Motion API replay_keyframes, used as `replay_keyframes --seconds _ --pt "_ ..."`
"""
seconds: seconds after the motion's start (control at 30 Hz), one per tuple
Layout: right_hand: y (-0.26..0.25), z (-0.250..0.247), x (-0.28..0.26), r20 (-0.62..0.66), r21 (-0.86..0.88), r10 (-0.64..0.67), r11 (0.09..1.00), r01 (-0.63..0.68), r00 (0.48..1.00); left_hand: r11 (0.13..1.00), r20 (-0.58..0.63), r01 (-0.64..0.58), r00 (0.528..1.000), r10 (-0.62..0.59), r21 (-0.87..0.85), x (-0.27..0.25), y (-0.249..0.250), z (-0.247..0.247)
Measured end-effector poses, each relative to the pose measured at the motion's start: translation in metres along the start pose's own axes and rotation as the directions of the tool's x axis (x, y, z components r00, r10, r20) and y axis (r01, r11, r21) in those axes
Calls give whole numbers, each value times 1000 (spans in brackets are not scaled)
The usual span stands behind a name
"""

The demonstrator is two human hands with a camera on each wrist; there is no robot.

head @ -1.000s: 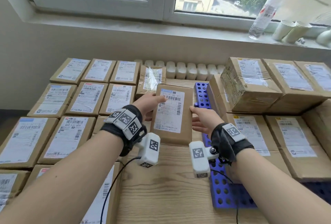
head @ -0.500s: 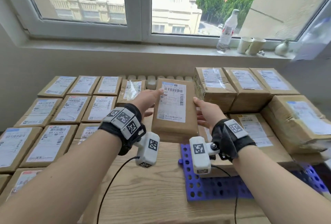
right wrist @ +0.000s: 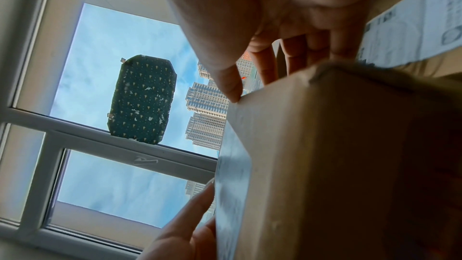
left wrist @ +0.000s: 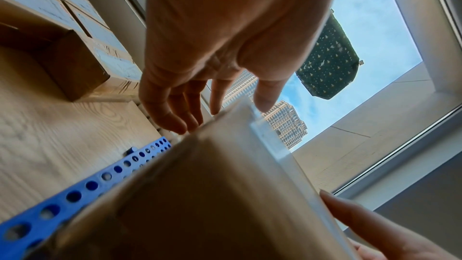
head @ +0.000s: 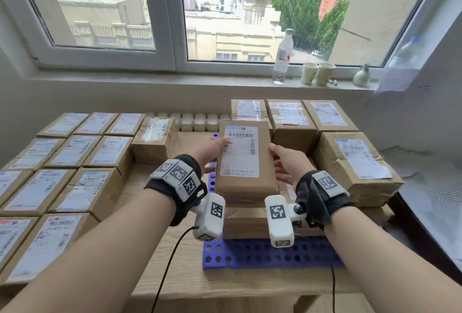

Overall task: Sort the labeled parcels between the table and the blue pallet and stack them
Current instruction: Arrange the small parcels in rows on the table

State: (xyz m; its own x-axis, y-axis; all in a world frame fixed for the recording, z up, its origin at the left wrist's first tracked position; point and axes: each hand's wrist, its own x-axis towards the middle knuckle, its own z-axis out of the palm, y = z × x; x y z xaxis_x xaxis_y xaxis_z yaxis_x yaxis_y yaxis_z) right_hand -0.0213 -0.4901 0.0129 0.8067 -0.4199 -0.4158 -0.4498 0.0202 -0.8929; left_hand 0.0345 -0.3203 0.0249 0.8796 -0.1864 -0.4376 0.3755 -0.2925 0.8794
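Right, quick notes:
Held parcel: brown paper-wrapped box (head: 246, 162), long and flat, white shipping label with barcodes on top; seen blurred from below in the wrist views (left wrist: 212, 195) (right wrist: 350, 165).
Where it is: lifted between both hands over the blue pallet, above another brown parcel (head: 250, 222) that sits on the pallet; whether the two touch, cannot tell.
Blue pallet: perforated plastic sheet (head: 262, 255) lying on the desk, round holes all over, edge also in the left wrist view (left wrist: 82, 189).
Pallet stack: bigger taped boxes (head: 350, 167) to the right and at the back, labels up, wrinkled tape.
Desk: light wood grain (head: 175, 275), bare strip running down the middle toward the camera.
Left side: rows of flat labeled parcels (head: 72, 152) packed edge to edge, one taller taped box (head: 153, 137) at their right end.
Room: big window behind, white sill with a clear bottle (head: 282, 57), two paper cups (head: 316, 73), a small vase (head: 361, 77); white radiator ribs (head: 197, 121) below the sill.
Left hand: (head: 212, 148) flat against the parcel's left side, thumb on the label edge, fingers (left wrist: 175, 114) stretched under the box; gripping it.
Right hand: (head: 287, 162) pressed on the right side, thumb tip at the top edge, fingers (right wrist: 265, 66) reaching below; gripping it too.
Wrists: black straps with white marker blocks, cables trailing down.
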Motion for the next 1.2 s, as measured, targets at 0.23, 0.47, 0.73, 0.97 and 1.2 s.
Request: replay_keyframes --seconds 0.23,0.47,0.73,0.97,1.2 --pt "10 -28 12 24 0 38 999 -38 999 999 -30 53 998 -53 3 10 -5 36" --pt "10 -23 25 52 -17 51 999 -51 997 995 -38 95 995 -94 23 33 -4 38" --pt "10 -19 34 53 -53 83 995 -80 995 988 -8 119 993 -119 96 51 -6 30" --pt "9 -19 38 43 -77 81 994 -78 996 983 20 126 991 -130 131 55 -6 26" --pt "11 -18 42 36 -94 79 993 -75 996 981 36 133 989 -140 141 57 -5 22"
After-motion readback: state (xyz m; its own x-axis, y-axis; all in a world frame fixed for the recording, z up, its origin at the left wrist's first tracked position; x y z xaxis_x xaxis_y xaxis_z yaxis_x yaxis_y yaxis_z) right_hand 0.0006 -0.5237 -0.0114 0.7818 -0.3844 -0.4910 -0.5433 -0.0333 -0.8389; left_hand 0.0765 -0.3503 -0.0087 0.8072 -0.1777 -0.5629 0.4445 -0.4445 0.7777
